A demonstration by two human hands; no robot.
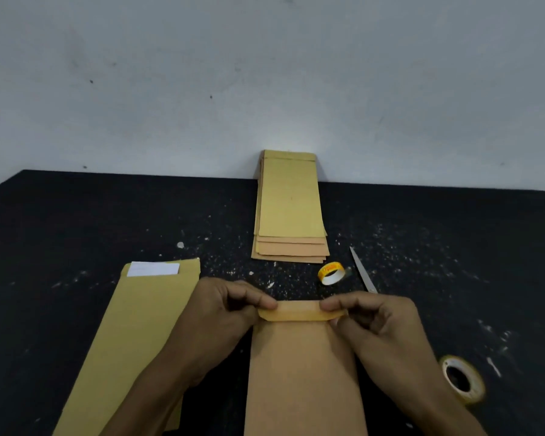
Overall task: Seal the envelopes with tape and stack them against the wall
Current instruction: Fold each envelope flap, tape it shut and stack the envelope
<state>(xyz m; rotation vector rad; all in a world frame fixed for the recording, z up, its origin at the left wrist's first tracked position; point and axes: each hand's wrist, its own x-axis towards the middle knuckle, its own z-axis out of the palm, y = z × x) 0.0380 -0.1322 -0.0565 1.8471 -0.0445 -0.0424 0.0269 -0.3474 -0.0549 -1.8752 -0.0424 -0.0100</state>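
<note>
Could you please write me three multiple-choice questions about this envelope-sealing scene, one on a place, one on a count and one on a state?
1. Where does the stack lean?
A. against the wall
B. against the scissors
C. against the left hand

2. How many tape rolls are on the table?
A. none
B. one
C. two

3. What is the flap doing?
A. hanging torn off
B. being pinched at both ends
C. lying untouched

Answers: A, its top rests on the wall; C, a small roll and a large roll; B, the left hand and right hand pinch it.
</note>
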